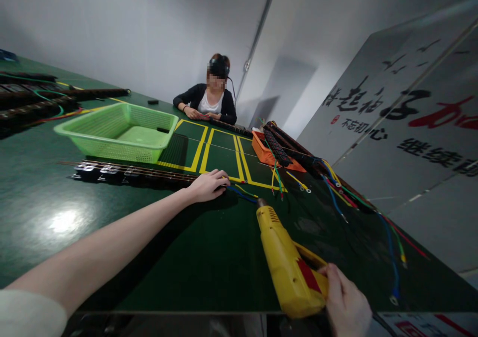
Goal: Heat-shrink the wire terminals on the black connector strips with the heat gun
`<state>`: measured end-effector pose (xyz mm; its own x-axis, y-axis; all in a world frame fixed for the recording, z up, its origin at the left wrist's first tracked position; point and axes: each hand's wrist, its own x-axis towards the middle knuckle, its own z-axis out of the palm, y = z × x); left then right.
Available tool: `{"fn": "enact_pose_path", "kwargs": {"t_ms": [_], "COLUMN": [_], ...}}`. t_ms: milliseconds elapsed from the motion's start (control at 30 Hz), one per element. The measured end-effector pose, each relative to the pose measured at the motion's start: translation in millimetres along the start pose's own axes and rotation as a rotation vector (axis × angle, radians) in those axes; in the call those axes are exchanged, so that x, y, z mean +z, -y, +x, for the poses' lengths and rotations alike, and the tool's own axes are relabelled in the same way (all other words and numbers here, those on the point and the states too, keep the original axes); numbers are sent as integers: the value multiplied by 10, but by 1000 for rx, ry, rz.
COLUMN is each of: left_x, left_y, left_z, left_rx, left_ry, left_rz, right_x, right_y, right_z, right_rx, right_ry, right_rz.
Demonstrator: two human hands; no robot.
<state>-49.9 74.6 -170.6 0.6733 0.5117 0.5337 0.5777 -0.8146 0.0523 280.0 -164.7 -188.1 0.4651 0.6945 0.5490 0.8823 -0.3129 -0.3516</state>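
The green basket [119, 153] has one small black piece [163, 130] in it. It is full of tiny holes, with sloping sides and a wide, flat rim. The orange basket [262, 151] is smaller, and black strips [277, 147] lie over it, so I cannot tell what is inside.

The left hand [209, 185] lies with bent fingers over the end of a long black strip [129, 174], just in front of the green basket. I cannot tell how tightly it grips. The strip has shiny squares, and thin, bendy wires [243, 193] in blue and yellow come out past the fingers.

The right hand [347, 299] is wrapped around the handle of a fat yellow heat gun [284, 260]. Its round metal nose points at the wires. The desk [209, 267] is smooth, green and shiny, with yellow lines [203, 149].
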Motion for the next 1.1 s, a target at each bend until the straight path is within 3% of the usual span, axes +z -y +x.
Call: {"fn": "enact_pose_path", "kwargs": {"t_ms": [233,400,633,1100], "left_x": [11,-8,-17,-9], "left_y": [6,-6,-14,-38], "left_z": [-6,3,5,3], "left_rx": [-5,-5,-7,-6], "left_ry": [5,17,34,31], "left_rz": [8,7,-3,47], "right_x": [60,108,136,95], "right_y": [268,622,1068,985], "right_z": [-42,-81,-250,-287], "right_rx": [-173,-323,-400,-484], "right_ry": [-35,-17,-7,-33], "right_rz": [-36,-17,17,172]}}
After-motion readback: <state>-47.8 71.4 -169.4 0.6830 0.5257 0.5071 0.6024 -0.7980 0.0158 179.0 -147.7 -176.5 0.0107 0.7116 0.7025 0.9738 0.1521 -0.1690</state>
